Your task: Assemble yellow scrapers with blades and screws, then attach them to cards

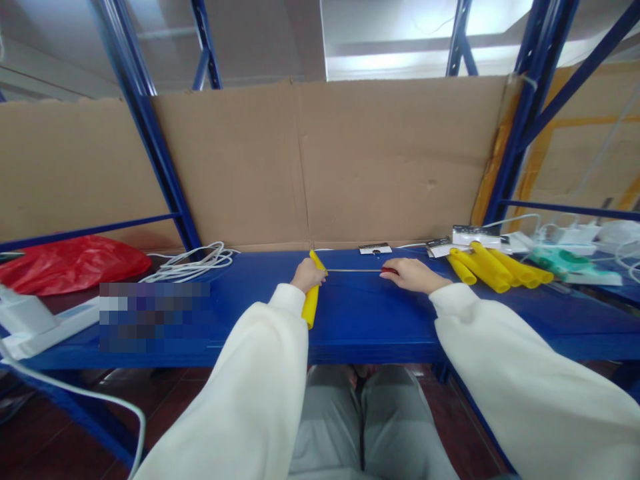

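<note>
My left hand [306, 275] is closed around a yellow tube [311, 308], which lies lengthwise away from me over the blue shelf top. A screwdriver [354, 271] with a long thin metal shaft and a red handle is gripped in my right hand [414, 275]. Its shaft runs level to the left and its tip meets the side of the yellow tube beside my left fingers. Whether the tip goes into the tube cannot be made out. Most of the handle is hidden by my right fingers.
Several more yellow tubes [493, 268] with black-and-white header cards [476, 235] lie on the right. One card [375, 249] sits at the back. Left are a coiled white cable [193, 267], a red plastic bag [75, 263] and a power strip [55, 330]. Cardboard [390, 160] stands behind.
</note>
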